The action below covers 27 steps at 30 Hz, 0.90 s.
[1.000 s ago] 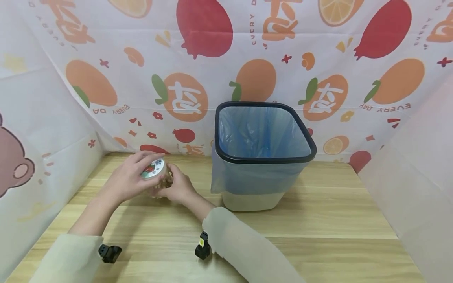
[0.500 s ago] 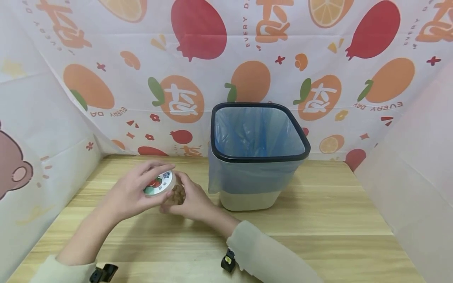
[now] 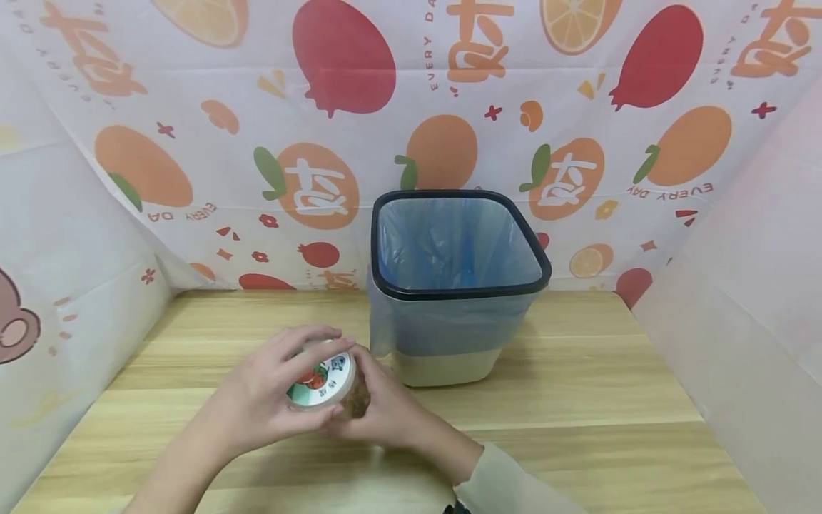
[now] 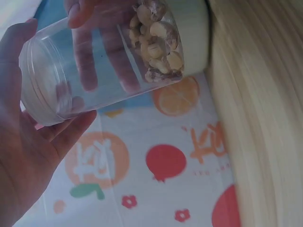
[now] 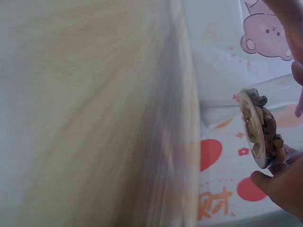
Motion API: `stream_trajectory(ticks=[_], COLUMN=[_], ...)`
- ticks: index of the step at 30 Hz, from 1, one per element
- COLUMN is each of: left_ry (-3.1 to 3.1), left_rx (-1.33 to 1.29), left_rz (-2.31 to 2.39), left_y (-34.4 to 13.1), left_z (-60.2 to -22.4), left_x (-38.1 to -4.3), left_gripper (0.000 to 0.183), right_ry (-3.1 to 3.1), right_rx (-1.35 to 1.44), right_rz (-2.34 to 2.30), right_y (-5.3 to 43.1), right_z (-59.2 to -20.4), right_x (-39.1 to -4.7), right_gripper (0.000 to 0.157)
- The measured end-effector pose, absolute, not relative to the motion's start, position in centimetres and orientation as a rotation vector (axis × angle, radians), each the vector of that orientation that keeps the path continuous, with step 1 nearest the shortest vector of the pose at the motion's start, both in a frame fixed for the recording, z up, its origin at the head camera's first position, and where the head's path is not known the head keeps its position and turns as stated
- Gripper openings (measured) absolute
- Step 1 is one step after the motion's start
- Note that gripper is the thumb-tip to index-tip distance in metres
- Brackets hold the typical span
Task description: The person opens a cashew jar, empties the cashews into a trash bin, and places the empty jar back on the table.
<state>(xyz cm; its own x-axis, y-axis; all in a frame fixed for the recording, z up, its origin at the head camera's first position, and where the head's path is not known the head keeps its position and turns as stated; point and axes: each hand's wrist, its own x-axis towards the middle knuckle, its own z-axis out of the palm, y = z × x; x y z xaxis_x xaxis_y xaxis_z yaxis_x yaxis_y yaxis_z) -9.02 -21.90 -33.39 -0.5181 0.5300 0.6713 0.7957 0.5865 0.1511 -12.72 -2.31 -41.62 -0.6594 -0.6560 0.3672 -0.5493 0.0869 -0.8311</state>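
Observation:
A clear plastic jar (image 4: 106, 61) with a round white-and-green lid (image 3: 321, 382) is between my two hands, tilted, left of the bin in the head view. My left hand (image 3: 263, 396) grips around the lid, thumb and fingers on its edge. My right hand (image 3: 401, 417) holds the jar's body lower down, its fingers wrapped around the far side. Brownish pieces that look like nuts (image 4: 158, 45) gather at the jar's bottom end, which also shows in the right wrist view, where the right hand (image 5: 286, 189) is partly visible.
A bin (image 3: 449, 368) with a black rim (image 3: 462, 293) and a blue liner bag (image 3: 449, 325) stands on the wooden table (image 3: 578, 371), just right of and behind the hands. Fruit-printed cloth (image 3: 385, 157) hangs behind the table; pale cloth walls close both sides.
Both hands have carried the jar right and toward the person, from the table's back left to in front of the bin's left side. The head view has shifted slightly.

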Motion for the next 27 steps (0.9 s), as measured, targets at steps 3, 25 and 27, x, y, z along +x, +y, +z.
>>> stream_trajectory(ticks=[3, 25, 27], left_ry=[-2.23, -2.26, -2.254], left_rx=[-1.069, -1.098, -1.116], left_rz=[-0.617, -0.83, -0.883], left_y=[-20.8, -16.0, -15.6], left_z=[-33.1, -33.3, -33.1], left_x=[-8.3, -8.7, -9.0], left_gripper=[0.064, 0.071, 0.071], right_ry=[2.253, 2.296, 2.289], right_rx=[-1.27, -1.339, -1.302], right_rz=[-1.637, -1.698, -1.71], right_y=[-1.1, 5.6, 6.2], right_z=[-41.5, -39.7, -39.6], right_x=[-12.0, -11.5, -11.5], right_gripper=[0.095, 0.1, 0.1])
